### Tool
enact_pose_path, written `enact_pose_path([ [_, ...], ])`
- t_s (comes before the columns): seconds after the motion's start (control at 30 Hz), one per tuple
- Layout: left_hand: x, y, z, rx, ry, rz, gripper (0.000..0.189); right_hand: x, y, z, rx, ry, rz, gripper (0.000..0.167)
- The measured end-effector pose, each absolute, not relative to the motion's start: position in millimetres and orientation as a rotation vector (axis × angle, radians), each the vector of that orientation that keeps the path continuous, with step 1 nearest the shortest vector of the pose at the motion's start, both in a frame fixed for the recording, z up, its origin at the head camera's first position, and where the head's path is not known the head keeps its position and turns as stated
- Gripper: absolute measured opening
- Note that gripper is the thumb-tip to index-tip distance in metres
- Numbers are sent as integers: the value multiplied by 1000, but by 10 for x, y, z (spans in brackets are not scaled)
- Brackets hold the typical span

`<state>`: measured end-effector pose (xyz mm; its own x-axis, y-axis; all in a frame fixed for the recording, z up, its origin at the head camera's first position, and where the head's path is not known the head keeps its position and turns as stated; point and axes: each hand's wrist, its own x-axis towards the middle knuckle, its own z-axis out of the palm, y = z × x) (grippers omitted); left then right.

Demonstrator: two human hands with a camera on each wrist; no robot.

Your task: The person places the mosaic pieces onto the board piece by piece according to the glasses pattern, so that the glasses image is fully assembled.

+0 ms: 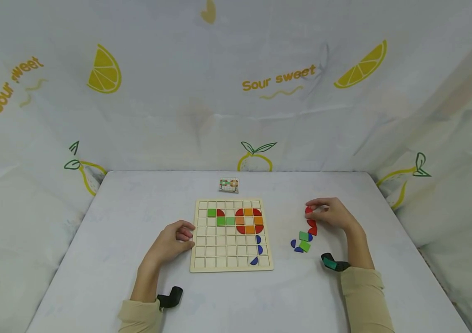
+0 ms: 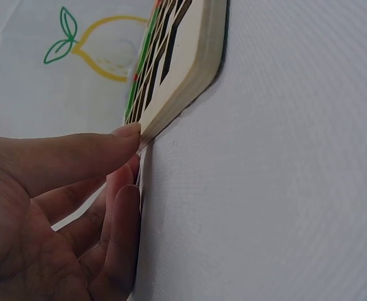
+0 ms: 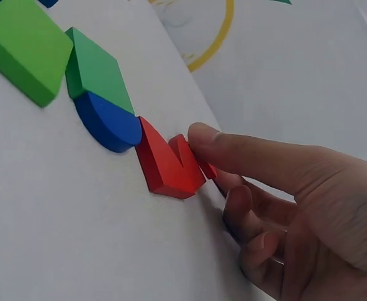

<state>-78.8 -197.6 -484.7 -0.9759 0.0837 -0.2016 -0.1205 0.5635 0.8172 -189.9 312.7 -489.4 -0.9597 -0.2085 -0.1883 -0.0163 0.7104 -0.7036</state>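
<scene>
Red piece [image 1: 308, 210]: on the counter [image 1: 285, 296], right of the board, at the far end of a loose string of pieces. Your right hand [image 1: 330, 212] has it, that grip closed, thumb and forefinger clamped on the piece; how firmly, can't tell, since the thumb hides much of it in the wrist view.

Next along, nearer you: other red pieces [image 1: 312, 231], tips close together. Then two green squares [image 1: 304, 246] with three blue half-rounds [image 1: 293, 243] about them.

Board [image 1: 206, 250], left of the pieces: a ring of red and orange pieces [image 1: 249, 229] sits upper right; three green squares and a single red quarter [image 1: 220, 213] upper left; three blue half-rounds down the right side. Your left hand [image 1: 170, 241] rests at its left edge, thumb touching; that grip is loose, thumb and fingers apart.

Beyond the board: a small card [image 1: 229, 185] printed in similar colours.

Step in hand, my reading: picking out a red piece for the board. Next move likely calls for lifting it clear of its neighbours, turning its curve to suit, and seating it in a cell by the greens, board held steady.
</scene>
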Motion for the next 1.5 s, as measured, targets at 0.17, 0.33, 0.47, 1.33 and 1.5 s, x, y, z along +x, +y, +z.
enact_pose_path([
  [0.17,-782,-1976,-4850,-34,2580,1374,36,-1906,3160,-4915,-192,2630,-1129,42],
  [0.33,-780,-1978,-4856,-39,2583,1369,36,-1912,3158,-4927,-167,2626,-1115,40],
  [0.47,-787,-1972,-4846,-26,2584,1373,36,-1913,3151,-4939,-148,2636,-1090,42],
  [1.33,-796,-1983,-4851,-37,2571,1379,36,-1882,2276,-4782,-403,2717,-1240,33],
  [1.5,-797,-1982,-4847,-47,2565,1382,35,-1890,1935,-4697,-478,2684,-1266,31],
])
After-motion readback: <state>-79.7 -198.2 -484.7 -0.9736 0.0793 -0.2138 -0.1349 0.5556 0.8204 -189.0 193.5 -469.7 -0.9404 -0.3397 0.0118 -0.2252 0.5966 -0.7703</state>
